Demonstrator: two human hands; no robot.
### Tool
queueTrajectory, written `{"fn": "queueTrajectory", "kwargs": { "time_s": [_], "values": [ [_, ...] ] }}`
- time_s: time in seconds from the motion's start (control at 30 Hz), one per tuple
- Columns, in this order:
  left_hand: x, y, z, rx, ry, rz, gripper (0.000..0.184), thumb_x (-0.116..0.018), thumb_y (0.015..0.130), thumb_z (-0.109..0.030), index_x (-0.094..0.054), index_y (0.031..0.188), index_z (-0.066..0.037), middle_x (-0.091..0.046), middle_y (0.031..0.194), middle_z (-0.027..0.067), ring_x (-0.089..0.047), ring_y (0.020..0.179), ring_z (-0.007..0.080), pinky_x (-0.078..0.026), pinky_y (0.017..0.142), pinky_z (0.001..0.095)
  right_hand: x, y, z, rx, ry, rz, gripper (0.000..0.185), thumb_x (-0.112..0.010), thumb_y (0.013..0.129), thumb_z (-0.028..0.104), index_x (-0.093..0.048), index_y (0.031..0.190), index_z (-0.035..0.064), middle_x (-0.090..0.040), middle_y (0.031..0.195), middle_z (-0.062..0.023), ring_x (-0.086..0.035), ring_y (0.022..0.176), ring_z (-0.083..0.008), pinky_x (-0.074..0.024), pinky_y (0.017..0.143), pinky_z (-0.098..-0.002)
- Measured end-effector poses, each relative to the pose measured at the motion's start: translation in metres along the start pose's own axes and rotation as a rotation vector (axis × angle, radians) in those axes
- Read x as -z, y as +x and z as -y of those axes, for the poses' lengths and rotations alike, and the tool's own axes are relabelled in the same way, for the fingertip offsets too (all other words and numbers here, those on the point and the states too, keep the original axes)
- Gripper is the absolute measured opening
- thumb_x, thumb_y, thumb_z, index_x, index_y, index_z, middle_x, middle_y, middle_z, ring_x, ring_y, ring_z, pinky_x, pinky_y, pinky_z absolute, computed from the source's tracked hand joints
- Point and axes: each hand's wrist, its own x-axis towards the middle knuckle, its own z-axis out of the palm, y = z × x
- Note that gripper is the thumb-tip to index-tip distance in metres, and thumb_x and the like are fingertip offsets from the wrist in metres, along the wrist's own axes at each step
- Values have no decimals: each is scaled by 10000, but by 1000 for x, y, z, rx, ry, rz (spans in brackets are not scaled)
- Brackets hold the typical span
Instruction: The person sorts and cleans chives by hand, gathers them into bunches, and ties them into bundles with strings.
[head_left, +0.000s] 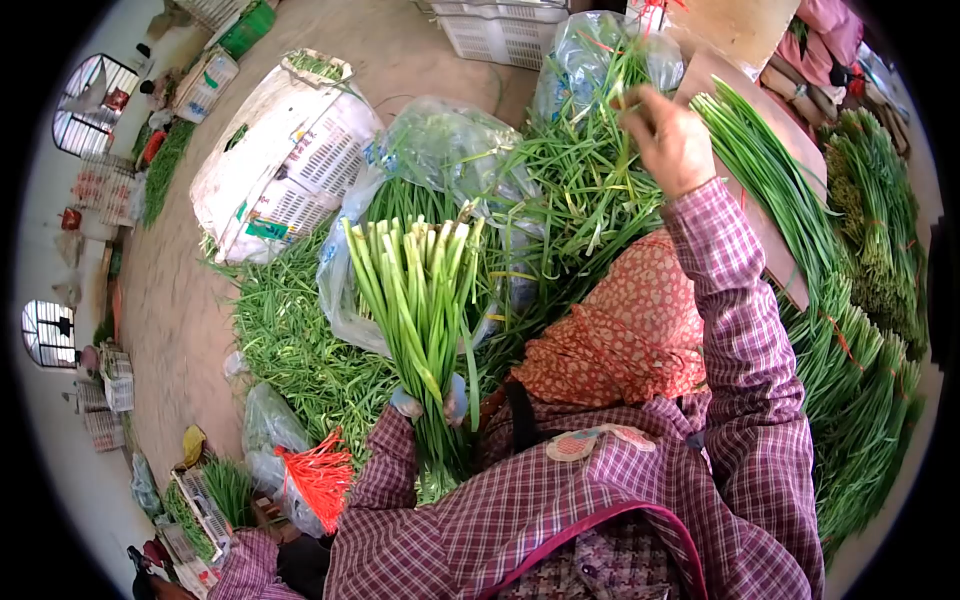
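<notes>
My left hand (455, 400), with blue-grey covering on its fingers, is wrapped around a bunch of green onion-like stalks (415, 290). The pale cut ends point up and away from me, and the leaves hang down against my sleeve. My right hand (670, 145) is raised over a heap of loose green leaves (590, 190), to the right of the bunch. Its fingers are curled in, and whatever they hold, if anything, is too small to make out. Behind the bunch lies an open clear plastic bag (440, 140) with greens in it.
More stalks (770, 160) lie on a board (800, 270) at the right, beside tied bundles (850, 370). A covered white crate (290, 160) stands at back left. Red plastic ties (318, 475) lie at lower left, near leaves spread over the floor (170, 290). A patterned cloth (620, 330) covers my lap.
</notes>
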Motion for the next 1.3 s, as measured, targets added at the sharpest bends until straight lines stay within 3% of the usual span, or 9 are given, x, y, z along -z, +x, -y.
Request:
{"fn": "queueTrajectory", "kwargs": {
  "time_s": [0.07,0.2,0.3,0.57,0.7,0.83,0.97,1.1,1.3],
  "values": [
    [-1,6,0,-2,-8,17,525,-733,729,-235,-525,1123,43,-609,831,139,-606,676,242,-513,627,380,-9,-20,5,95,-228,74,249,-597,883,315,-620,1084,170,-684,911,-122,-676,752,-208,-556,660,-337],
    [-6,23,-3,-3,-55,87,694,-726,756,-253,-400,1321,-16,-599,865,122,-595,699,229,-500,636,371,-35,-63,60,302,442,200,313,-624,857,392,-668,857,82,-686,770,-110,-666,651,-249,-547,634,-352],
    [-10,27,0,-7,-42,82,910,-727,762,-258,-182,1463,-56,-589,856,122,-582,684,224,-495,627,372,-51,-81,94,225,458,276,292,-664,853,318,-645,870,27,-679,671,-114,-648,542,-176,-529,500,-303],
    [8,30,3,-44,-64,361,801,-688,779,-209,-262,1434,-34,-590,994,150,-603,824,240,-499,704,375,-53,-58,72,232,516,-79,131,-631,821,167,-601,774,49,-653,667,-107,-638,553,-213,-536,524,-345],
    [11,36,-9,0,-10,488,644,-664,822,-185,-400,1383,-9,-598,1114,174,-609,887,214,-484,684,347,-26,-22,-9,143,7,-345,135,-633,851,179,-548,869,76,-650,745,-114,-639,597,-276,-521,533,-381],
    [-5,39,-4,-88,-74,391,622,-665,830,-220,-425,1359,3,-599,1104,171,-598,841,201,-475,664,351,-17,-29,-18,56,-274,-131,212,-642,850,304,-584,981,149,-641,899,-74,-655,681,-242,-541,559,-376],
    [0,42,-1,-101,-80,415,612,-634,853,-246,-410,1363,10,-570,1185,194,-615,892,215,-500,732,363,-28,-42,62,463,186,-121,241,-700,783,184,-658,1019,153,-655,939,-31,-655,816,-180,-571,708,-316],
    [29,17,1,5,-80,446,601,-596,883,-217,-371,1390,14,-504,1298,236,-614,1042,259,-512,822,393,-44,-38,108,784,214,-158,182,-700,739,159,-649,913,168,-612,885,14,-589,768,-156,-553,641,-289],
    [-5,32,-7,-17,-137,333,546,-666,802,-203,-469,1228,76,-588,1025,180,-621,867,240,-504,764,394,-49,-9,78,730,-121,-330,148,-673,697,124,-629,834,159,-568,779,-17,-587,737,-186,-535,550,-305]
  ]
}}
